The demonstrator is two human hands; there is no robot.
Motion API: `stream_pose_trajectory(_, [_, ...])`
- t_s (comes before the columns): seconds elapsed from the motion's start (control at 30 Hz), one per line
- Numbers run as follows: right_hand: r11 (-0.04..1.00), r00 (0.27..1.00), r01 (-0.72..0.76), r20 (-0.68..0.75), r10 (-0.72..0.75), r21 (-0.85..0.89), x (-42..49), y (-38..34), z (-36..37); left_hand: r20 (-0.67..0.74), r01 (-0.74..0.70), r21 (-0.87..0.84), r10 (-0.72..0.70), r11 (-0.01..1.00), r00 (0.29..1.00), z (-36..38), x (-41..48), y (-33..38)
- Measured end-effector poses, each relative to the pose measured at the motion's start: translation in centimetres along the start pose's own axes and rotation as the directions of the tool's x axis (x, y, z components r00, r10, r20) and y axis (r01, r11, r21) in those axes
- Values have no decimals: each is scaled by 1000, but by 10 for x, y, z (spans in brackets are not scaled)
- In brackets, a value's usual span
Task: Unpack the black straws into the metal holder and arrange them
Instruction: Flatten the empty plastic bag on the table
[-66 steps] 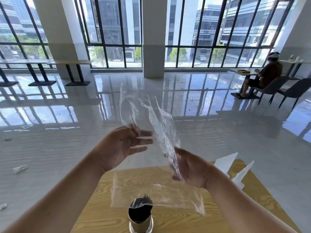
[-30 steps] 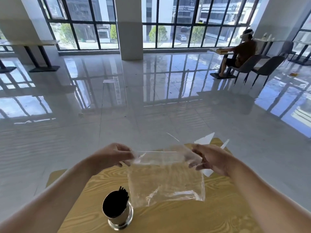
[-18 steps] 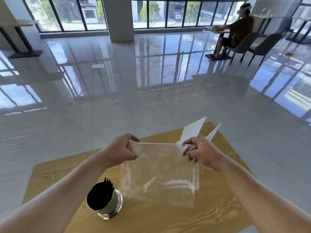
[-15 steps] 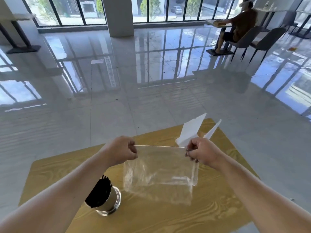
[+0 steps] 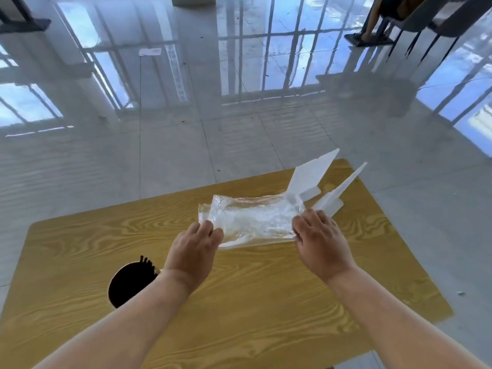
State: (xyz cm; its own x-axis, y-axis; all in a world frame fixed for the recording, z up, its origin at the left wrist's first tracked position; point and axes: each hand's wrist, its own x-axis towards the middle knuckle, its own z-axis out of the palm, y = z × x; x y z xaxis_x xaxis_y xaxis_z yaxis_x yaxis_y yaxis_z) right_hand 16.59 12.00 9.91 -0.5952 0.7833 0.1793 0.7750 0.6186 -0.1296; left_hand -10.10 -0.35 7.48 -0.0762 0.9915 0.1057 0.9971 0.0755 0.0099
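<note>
Plastic bag (image 5: 250, 222): empty, lowered from upright, crumpling between the hands.
Left hand (image 5: 193, 249): pinches one corner.
Right hand (image 5: 319, 243): grips the other end.
Black straws (image 5: 130, 283): in metal holder (image 5: 109, 291) by left wrist; arranging likely remains.

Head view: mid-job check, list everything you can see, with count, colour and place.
table: one, yellow wood grain, under the hands
bag: one, clear plastic, crumpled, held over the far middle of the table
holder: one, metal, near left of the table, partly behind the left forearm
straws: a bundle too dense to count, black, in the holder
cards: two seen, white, far right of the table, behind the bag
floor: glossy grey tiles, all round the table
chairs: two, grey, top right
seated person: one, only the legs in view, top right
left hand: pinches the bag's left end
right hand: grips the bag's right end
</note>
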Motion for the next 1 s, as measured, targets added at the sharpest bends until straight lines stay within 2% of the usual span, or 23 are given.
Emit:
stream_pose_trajectory(0.07, [1000, 986, -4, 168, 7, -16, -19, 4, 26, 109, -3, -4, 4, 1000, 994, 23, -14, 10])
stream_pose_trajectory(0.13, [999, 915, -10, 402, 23, -36, -39, 8, 56, 318, 4, 6, -5, 1000, 948, 46, -27, 19])
stream_pose_trajectory(0.2, [999, 780, -16, 625, 39, -42, -58, 9, 81, 584, 40, 45, -59, 998, 809, 70, -42, 26])
stream_pose_trajectory(0.23, [999, 721, -8, 692, 32, -38, -66, 8, 92, 682, 61, 63, -87, 996, 726, 77, -48, 30])
stream_pose_trajectory(0.27, [999, 688, 1, 725, 22, -32, -73, 7, 100, 714, 84, 75, -113, 994, 691, 83, -54, 33])
stream_pose_trajectory(0.3, [1000, 691, -1, 722, 20, -27, -79, 8, 107, 705, 120, 82, -143, 989, 695, 87, -58, 36])
stream_pose_trajectory(0.43, [995, 822, -84, 568, 43, 45, -79, 5, 118, 459, 264, -54, -210, 963, 863, 97, -58, 43])
stream_pose_trajectory(0.57, [989, 874, -68, 486, -3, 128, -52, -6, 122, 274, 198, -192, -142, 961, 951, 108, -31, 48])
stream_pose_trajectory(0.7, [973, 938, -32, 343, -50, 229, -15, -21, 133, 129, 172, -274, -141, 946, 982, 123, 2, 53])
stream_pose_trajectory(0.77, [975, 942, -32, 332, -45, 222, 0, -27, 147, 162, 188, -268, -149, 945, 975, 135, 14, 53])
stream_pose_trajectory(0.9, [992, 882, -63, 472, 5, 107, 1, -27, 190, 371, 304, -177, -223, 936, 902, 176, 11, 50])
stream_pose_trajectory(1.0, [987, 902, -95, 430, 29, 131, -6, -23, 212, 316, 338, -168, -274, 926, 908, 196, 5, 51])
